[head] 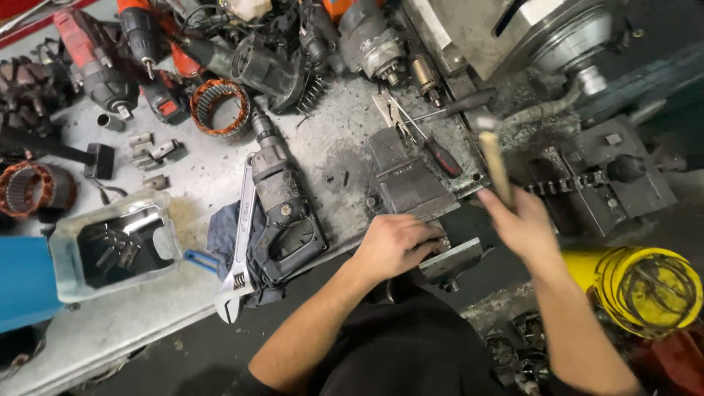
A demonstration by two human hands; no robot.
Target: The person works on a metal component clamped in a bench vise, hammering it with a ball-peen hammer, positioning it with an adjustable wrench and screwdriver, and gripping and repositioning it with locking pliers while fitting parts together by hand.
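Note:
My left hand rests closed over the near jaw of a grey bench vise at the table's front edge; whatever lies under the fingers is hidden. My right hand is raised to the right of the vise, gripping the pale wooden handle of a hammer. The hammer's dark head points up and away and is blurred by motion. A red-handled screwdriver and pliers lie just behind the vise.
A black rotary hammer drill and an adjustable wrench lie on a blue rag left of the vise. A cut plastic tub holds small parts. Power tools and copper stators crowd the back. A yellow drum stands at right.

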